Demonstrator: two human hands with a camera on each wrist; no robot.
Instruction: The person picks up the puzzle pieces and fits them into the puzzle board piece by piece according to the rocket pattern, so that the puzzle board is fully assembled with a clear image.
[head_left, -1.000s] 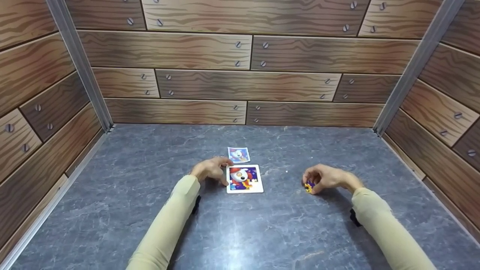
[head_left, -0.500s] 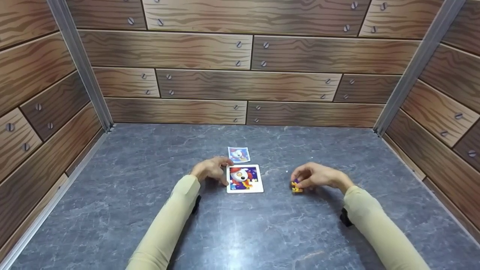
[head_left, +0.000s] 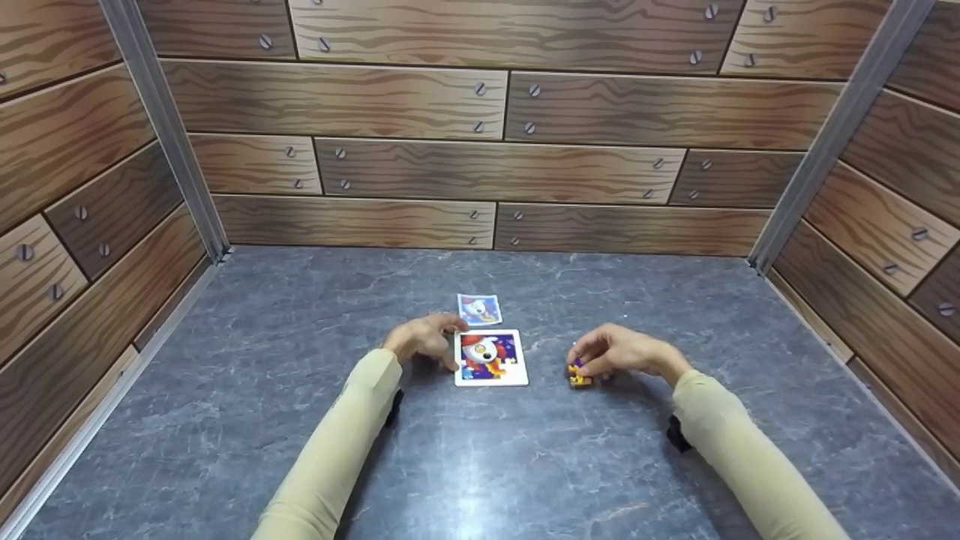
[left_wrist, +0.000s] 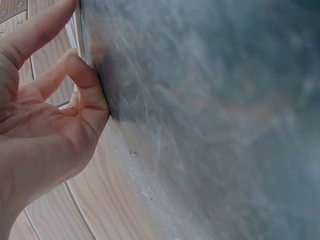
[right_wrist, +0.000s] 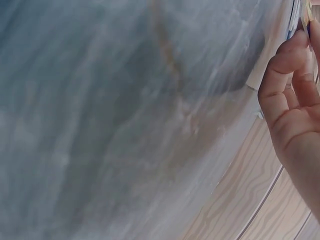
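Observation:
A white-bordered jigsaw puzzle board lies flat mid-table in the head view. Its picture has a white character with a red hat on purple; a white gap shows at the lower right. My left hand touches the board's left side, thumb near the lower left and a finger at the top left corner. To the right of the board, my right hand pinches a small purple-and-yellow jigsaw piece between thumb and fingers, just above or on the table. In the right wrist view the piece is mostly cut off.
Behind the board lies a small picture card with a like design. The grey marbled table is enclosed by wood-plank-patterned walls at the back and sides.
My right hand has moved left toward the board with the jigsaw piece, which has turned to show more of its yellow side. My left hand and the board have stayed in place.

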